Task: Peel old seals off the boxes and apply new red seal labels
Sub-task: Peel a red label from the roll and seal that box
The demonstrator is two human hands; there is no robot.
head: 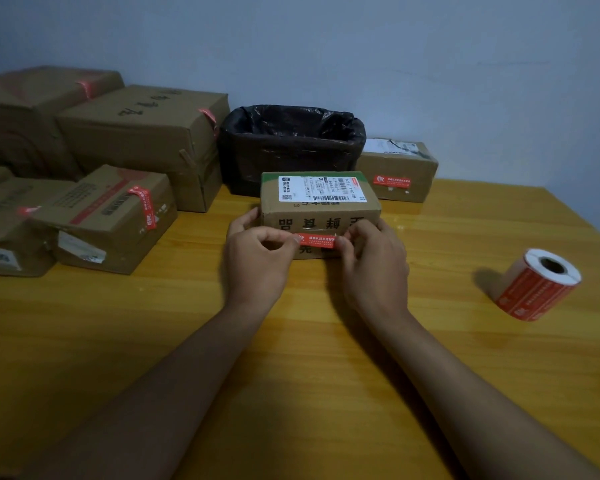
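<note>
A small cardboard box [321, 211] with a white shipping label on top stands at the table's middle. Across its near face lies a red seal label [317, 240]. My left hand [257, 252] pinches the label's left end, and my right hand [374, 252] pinches its right end. Both hands are in front of the box's lower face. A roll of red seal labels [537, 284] lies on its side at the right, apart from my hands.
A bin lined with a black bag [291, 140] stands behind the box. Right of it sits a box with a red seal [397, 169]. Several sealed cardboard boxes [111, 216] are stacked at the left. The wooden table [291, 358] stretches toward me.
</note>
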